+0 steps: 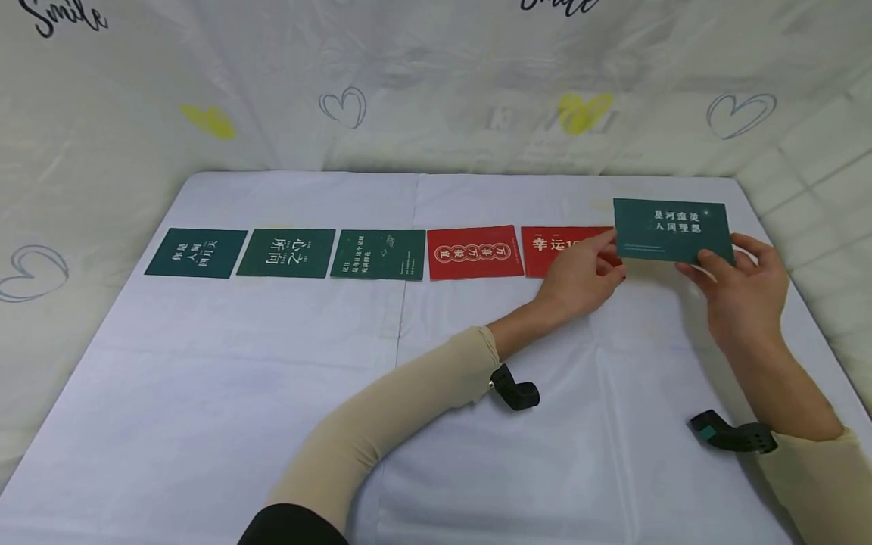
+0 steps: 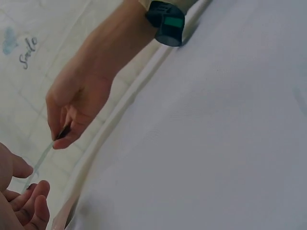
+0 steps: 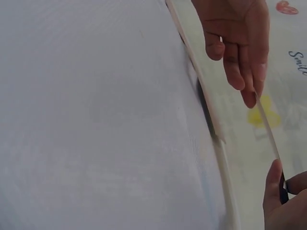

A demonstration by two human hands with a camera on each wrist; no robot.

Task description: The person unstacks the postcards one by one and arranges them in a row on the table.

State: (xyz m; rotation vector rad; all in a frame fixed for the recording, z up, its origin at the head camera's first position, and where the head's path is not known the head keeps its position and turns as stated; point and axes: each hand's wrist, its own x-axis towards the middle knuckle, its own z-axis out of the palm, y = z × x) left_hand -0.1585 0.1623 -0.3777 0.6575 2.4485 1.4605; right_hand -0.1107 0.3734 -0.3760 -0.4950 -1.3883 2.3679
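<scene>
Raised over the right part of the table, a dark green card [image 1: 664, 238] with white print faces the head camera. My right hand [image 1: 749, 295] pinches its lower right corner between thumb and fingers. At the card's left edge, my left hand [image 1: 577, 278] pinches it with thumb and fingertips. The right wrist view shows the card edge-on as a thin strip [image 3: 267, 125] spanning both hands. Beneath my left hand lies a red card [image 1: 538, 261], its right part covered by the fingers.
Left of that red card, another red card [image 1: 475, 261] and three green cards, the nearest of them a green card [image 1: 378, 265], lie in one row. They rest on a white cloth-covered table [image 1: 272, 363]. Pale printed curtains [image 1: 436, 60] enclose its back and sides.
</scene>
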